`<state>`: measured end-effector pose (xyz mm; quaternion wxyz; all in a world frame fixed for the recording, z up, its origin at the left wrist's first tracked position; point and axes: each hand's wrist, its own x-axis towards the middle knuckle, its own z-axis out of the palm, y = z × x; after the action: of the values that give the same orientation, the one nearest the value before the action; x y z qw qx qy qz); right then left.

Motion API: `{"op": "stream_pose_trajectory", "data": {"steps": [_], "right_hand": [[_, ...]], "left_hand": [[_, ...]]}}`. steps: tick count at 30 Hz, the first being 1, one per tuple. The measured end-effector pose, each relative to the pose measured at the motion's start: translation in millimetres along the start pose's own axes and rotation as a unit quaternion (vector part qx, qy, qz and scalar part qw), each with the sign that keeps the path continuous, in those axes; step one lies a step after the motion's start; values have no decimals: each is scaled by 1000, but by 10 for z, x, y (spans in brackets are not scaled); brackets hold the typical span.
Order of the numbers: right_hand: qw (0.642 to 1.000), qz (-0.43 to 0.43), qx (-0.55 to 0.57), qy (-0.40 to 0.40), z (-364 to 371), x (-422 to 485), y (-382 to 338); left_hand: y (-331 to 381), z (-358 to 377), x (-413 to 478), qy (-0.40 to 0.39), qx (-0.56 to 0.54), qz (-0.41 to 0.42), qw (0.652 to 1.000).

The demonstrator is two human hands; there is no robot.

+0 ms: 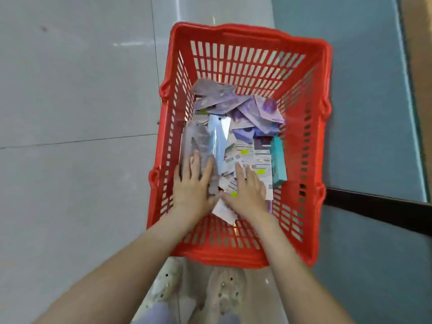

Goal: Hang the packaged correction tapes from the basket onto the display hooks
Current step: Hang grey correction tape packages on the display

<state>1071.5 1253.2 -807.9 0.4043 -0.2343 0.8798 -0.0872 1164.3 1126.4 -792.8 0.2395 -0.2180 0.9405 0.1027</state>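
pale grey tiled floor [70, 101] filled view from above. red slatted plastic basket [250, 31] sat centre frame. inside, loose pile of packaged correction tapes [236, 108] covered basket bottom (purple fronts at far end, white barcode backs nearer). left hand [192, 187] lay flat on blurred clear packet [198, 141] at pile's left, fingers straight and spread, gripping nothing. right hand [249, 192] rested palm-down on white packet backs, fingers extended, nothing pinched. pale perforated clogs [224, 293] showed below basket's near rim. teal box [278, 160] lay beside basket's right wall.
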Motion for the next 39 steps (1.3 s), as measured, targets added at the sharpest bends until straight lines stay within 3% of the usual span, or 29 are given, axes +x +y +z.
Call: {"op": "stream_pose_trajectory", "data": {"steps": [3, 8, 10, 12, 15, 20, 23, 24, 26, 28, 29, 31, 34, 36, 39], "right_hand": [[999, 15, -29, -25, 58, 48, -78], [993, 32, 19, 108, -51, 89, -180], [988, 11, 98, 119, -77, 97, -228], [971, -15, 226, 74, -106, 84, -312], [889, -2, 458, -18, -176, 9, -486], [776, 62, 625, -57, -143, 7, -501], [732, 94, 675, -23, -272, 65, -411], [733, 100, 673, -7, -321, 86, -382], [767, 100, 632, 54, -394, 125, -324], [854, 89, 496, 127, -451, 158, -257], [903, 94, 396, 141, -460, 174, -224], [965, 102, 209, 122, -422, 199, -115], [988, 119, 74, 69, -344, 212, -24], [987, 127, 71, 63, -348, 187, -37], [971, 145, 154, 108, -430, 43, -58]], "left_hand": [[9, 60, 19, 39, 8, -11, 999], [155, 20, 22, 103, -42, -52, 992], [172, -34, -33, 145, -61, -51, 986], [153, -134, -93, 187, -96, -60, 976], [161, -258, -112, 189, -270, -78, 941], [102, -615, 80, 80, -561, -157, 809], [122, -755, 139, -21, -596, -39, 802], [148, -760, 152, -40, -580, -4, 814], [154, -644, 245, -7, -473, 9, 881], [95, -442, 382, 73, -260, -46, 962], [72, -324, 443, 86, -147, -84, 982], [84, -171, 539, 88, -30, -135, 986], [173, -73, 638, 73, -12, -160, 984], [206, -89, 660, 56, -25, -171, 983], [234, -278, 576, 75, -71, -189, 976]]}}
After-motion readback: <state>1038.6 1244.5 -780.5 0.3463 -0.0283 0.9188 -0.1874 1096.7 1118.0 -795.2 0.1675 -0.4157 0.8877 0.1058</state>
